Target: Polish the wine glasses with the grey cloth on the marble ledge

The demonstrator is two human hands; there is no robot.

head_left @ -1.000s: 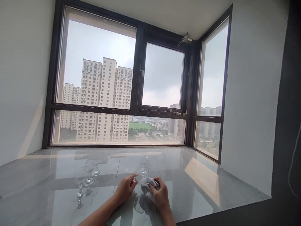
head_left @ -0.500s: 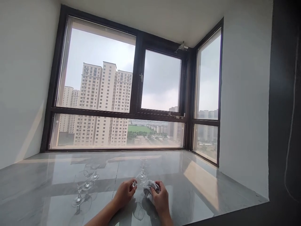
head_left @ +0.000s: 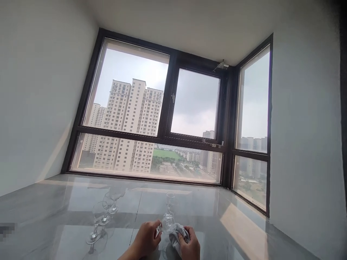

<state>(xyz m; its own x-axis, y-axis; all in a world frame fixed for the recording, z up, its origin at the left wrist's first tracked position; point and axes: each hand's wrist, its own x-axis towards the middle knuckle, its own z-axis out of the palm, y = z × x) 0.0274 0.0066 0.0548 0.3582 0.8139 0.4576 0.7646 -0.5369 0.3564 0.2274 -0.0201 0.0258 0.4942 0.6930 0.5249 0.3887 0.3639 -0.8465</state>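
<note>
My left hand (head_left: 146, 236) is closed around the faceted stem of a clear wine glass (head_left: 159, 228), which lies tilted sideways between my hands. Its bowl is see-through and hard to make out against the shiny surface, and it points toward the cloth. In my right hand (head_left: 191, 243) is a bunched grey cloth (head_left: 177, 234), pressed at or close to the glass's bowl. Just beyond my hands another clear stemmed glass (head_left: 170, 206) stands upright. Off to the left, three stemmed glasses stand in a slanting row: a near one (head_left: 94, 236), a middle one (head_left: 105, 219) and a far one (head_left: 114, 208).
The glossy grey tiled sill (head_left: 67, 224) carries reflections and a dark seam. A dark-framed window (head_left: 157, 139) rises behind it, with a side pane (head_left: 252, 108) at the right. White walls (head_left: 303, 126) close in both sides.
The view has tilted and shifted, so the window and glasses sit lower and farther right. Both hands keep their holds on the glass and the cloth; the cloth looks slightly turned.
</note>
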